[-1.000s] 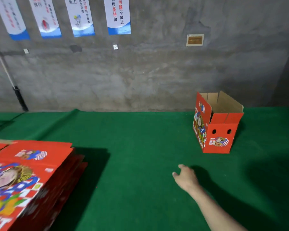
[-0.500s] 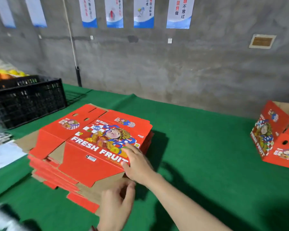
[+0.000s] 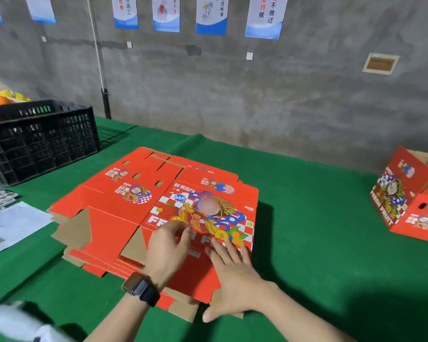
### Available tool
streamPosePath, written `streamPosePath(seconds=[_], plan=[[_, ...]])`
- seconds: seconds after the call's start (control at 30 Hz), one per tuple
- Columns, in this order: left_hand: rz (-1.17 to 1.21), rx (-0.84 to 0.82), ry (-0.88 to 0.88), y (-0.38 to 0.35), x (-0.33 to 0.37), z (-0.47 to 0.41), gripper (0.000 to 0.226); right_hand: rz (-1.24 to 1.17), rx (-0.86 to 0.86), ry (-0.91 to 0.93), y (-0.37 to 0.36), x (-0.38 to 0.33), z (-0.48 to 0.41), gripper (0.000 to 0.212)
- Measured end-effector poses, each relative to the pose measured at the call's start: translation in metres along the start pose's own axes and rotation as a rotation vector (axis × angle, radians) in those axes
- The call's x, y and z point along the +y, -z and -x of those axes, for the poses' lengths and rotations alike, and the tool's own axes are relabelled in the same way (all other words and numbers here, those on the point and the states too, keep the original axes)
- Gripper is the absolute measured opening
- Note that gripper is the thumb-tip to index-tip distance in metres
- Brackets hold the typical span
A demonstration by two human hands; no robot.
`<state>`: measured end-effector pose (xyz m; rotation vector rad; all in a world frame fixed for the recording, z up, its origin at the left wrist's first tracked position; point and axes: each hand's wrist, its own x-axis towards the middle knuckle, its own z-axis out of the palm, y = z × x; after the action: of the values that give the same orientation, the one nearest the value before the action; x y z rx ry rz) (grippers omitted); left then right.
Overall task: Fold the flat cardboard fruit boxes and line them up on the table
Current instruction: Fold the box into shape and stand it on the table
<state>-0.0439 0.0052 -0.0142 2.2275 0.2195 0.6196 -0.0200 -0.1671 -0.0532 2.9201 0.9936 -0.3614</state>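
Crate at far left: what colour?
Black. The crate has slotted walls, and the head view shows it best, at the left edge.

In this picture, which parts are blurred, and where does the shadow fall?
Head view: the white thing in the lower left corner is smeared by motion; the folded box at the right edge is slightly soft; the stack of flat boxes throws a dark shadow to its right on the green table.

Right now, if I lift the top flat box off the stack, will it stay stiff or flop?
The top flat box is probably light: one thin cardboard sheet. It likely bends along its creases, so the flaps may dangle.
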Motion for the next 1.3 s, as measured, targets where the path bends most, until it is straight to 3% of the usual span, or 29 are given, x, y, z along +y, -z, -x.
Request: streamPosePath(seconds=[0.2, 0.33, 0.53, 0.73, 0.9, 1.03, 1.1, 1.2, 1.3], plan=[[-0.188, -0.284, -0.023, -0.006, -0.001, -0.011, 0.019, -0.047, 0.080, -0.038, -0.005, -0.003, 0.035, 0.078], [-0.181, -0.484, -0.139, 0.008, 0.020, -0.023, 0.023, -0.070, 0.289, -0.076, 0.030, 0.024, 0.044, 0.039], [-0.109, -0.539, -0.377, 0.039, 0.063, -0.049, 0.017, -0.089, 0.461, -0.288, 0.098, 0.093, 0.082, 0.030], [-0.345, -0.436, -0.617, 0.023, 0.123, -0.067, 0.055, -0.044, 0.548, -0.402, 0.156, 0.152, 0.145, 0.015], [-0.522, -0.570, -0.908, -0.002, 0.182, -0.062, 0.056, -0.071, 0.516, -0.434, 0.181, 0.197, 0.207, 0.021], [-0.703, -0.317, -1.051, -0.038, 0.234, -0.056, 0.036, -0.103, 0.517, -0.497, 0.185, 0.228, 0.243, 0.018], [-0.666, -0.293, -1.037, -0.054, 0.255, -0.055, 0.034, -0.031, 0.636, -0.590, 0.183, 0.236, 0.249, 0.008], [-0.613, -0.370, -0.933, -0.078, 0.279, -0.054, 0.033, 0.127, 0.781, -0.694, 0.171, 0.240, 0.242, 0.062], [-0.607, -0.496, -0.863, -0.101, 0.295, -0.048, 0.028, 0.126, 0.841, -0.639, 0.156, 0.227, 0.227, 0.077]])
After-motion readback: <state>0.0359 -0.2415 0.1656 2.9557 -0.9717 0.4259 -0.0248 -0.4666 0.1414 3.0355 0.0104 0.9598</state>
